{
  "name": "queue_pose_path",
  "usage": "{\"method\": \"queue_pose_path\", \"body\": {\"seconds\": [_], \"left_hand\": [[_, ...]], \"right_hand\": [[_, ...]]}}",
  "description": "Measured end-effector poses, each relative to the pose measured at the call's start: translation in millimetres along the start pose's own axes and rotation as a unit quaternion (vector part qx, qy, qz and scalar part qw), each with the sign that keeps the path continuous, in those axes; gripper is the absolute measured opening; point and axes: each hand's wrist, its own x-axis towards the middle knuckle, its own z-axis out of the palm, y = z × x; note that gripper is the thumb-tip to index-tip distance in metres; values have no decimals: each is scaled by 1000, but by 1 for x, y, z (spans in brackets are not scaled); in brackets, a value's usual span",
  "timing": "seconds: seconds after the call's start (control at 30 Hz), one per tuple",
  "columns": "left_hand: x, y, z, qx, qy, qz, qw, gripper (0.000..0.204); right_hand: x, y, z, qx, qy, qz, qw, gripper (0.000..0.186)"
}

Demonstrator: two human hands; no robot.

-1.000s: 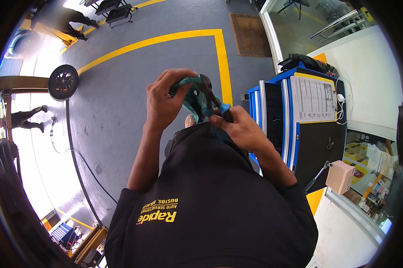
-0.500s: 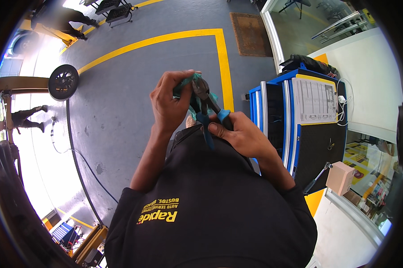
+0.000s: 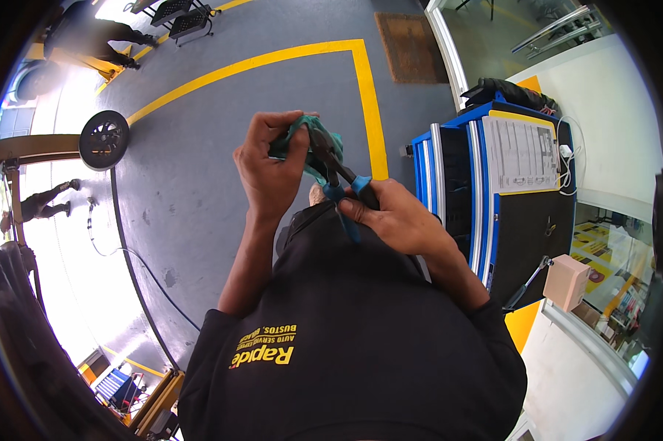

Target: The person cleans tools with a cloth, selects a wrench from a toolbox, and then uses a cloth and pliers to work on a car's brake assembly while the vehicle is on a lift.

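Note:
In front of my body, my right hand grips a pair of pliers with blue and dark handles. The handles are spread a little, and the metal head points up and to the left. My left hand is closed on a crumpled green cloth. The cloth lies around and behind the pliers' head, its folds showing on both sides of the metal. The left thumb and fingers pinch the cloth beside the jaws; the palm side is partly hidden.
At the right stands a blue tool cabinet with a drawer pulled out, a clipboard on top, and a ratchet beside a cardboard box. A wheel and hose are left. Two other people stand farther off.
My left hand has shifted slightly left and up, and more of the green cloth now shows around the pliers' head. The right hand keeps its grip on the handles.

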Motion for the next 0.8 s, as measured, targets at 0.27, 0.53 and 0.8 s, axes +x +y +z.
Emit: {"method": "queue_pose_path", "body": {"seconds": [0.27, 0.53, 0.8], "left_hand": [[-9, 5, -2, 16, -16, 0, 1000, 11], [-18, 4, 1, 33, -1, 47, 998, 11], [-26, 6, 7, 27, 13, 48, 998, 10]], "right_hand": [[-3, 7, 6, 33, 9, -10, 999, 45], [-9, 9, 6, 25, 5, -11, 1000, 53], [-12, 14, 9, 67, -16, -21, 997, 52]]}}
